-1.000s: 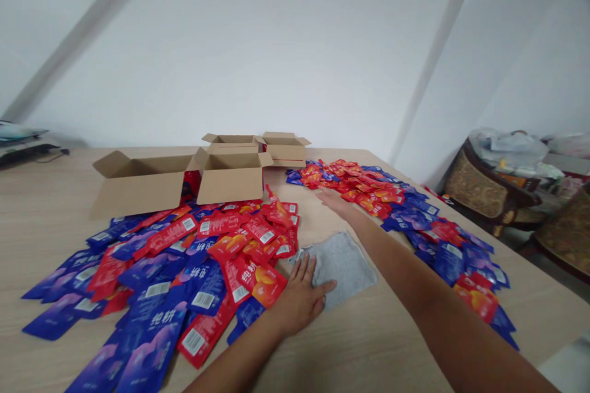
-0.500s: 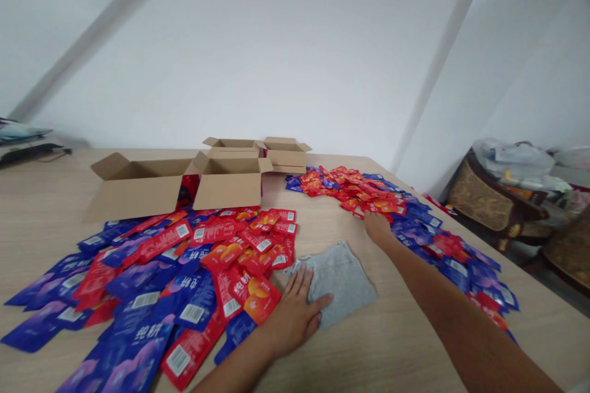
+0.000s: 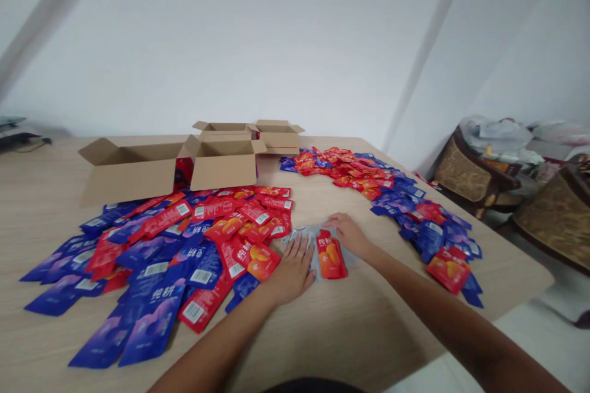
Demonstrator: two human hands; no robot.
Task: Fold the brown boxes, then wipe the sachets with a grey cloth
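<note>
I see my left hand (image 3: 290, 270) lying flat, palm down, fingers spread apart and holding nothing, its fingertips on the left edge of a grey cloth pouch (image 3: 310, 238) that lies on the tabletop (image 3: 350, 331). My right hand (image 3: 349, 234) rests over the pouch's far right part, fingers loosely together and laid on the upper end of a red sachet (image 3: 330, 255); I cannot tell whether the fingers pinch it or only press it down. The red sachet lies flat on top of the pouch, between my two hands, printed face up with an orange picture on it. Its long axis runs roughly away from me, tilted slightly, the near end pointing toward my body and a little to the right, the far end under my right fingers.

Just left of my left hand spreads a big heap of red and blue sachets (image 3: 184, 245), some barcode side up. A second band of red and blue sachets (image 3: 396, 196) curves along the right side of the tabletop, well apart from the pouch. Behind the left heap stand open cardboard boxes (image 3: 221, 163), flaps out, with a larger open box (image 3: 131, 169) beside them on the left.
</note>
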